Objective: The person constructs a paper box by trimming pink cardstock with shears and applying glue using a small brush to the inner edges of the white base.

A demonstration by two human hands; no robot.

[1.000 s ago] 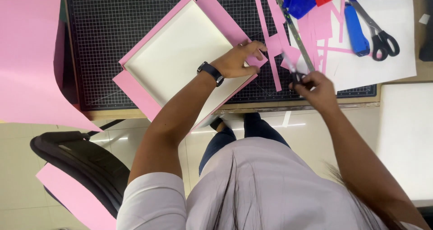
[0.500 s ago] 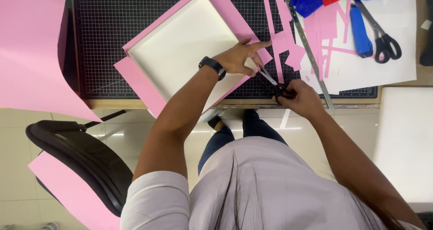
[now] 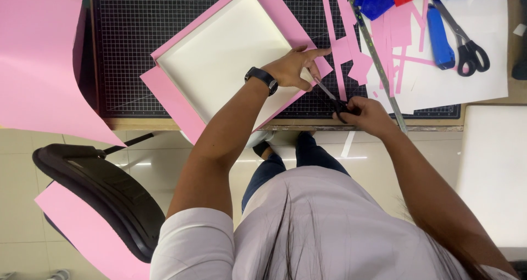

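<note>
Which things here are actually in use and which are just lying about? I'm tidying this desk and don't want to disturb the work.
In use:
left hand pressing the pink paper round the white tray
right hand with black-handled scissors
cutting mat

Lying about:
second scissors
blue cutter
metal ruler
pink offcuts
large pink sheet

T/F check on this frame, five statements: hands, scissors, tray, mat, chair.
1. The right hand holds small scissors at the pink paper's corner. True.
2. The left hand rests on the white tray wrapped in pink paper. True.
3. The blue-handled cutter is in the left hand. False: it lies on the white sheet beside black-handled scissors.
4. The cutting mat is green. False: it is black with a grid.
5. A black chair is at lower left. True.
</note>
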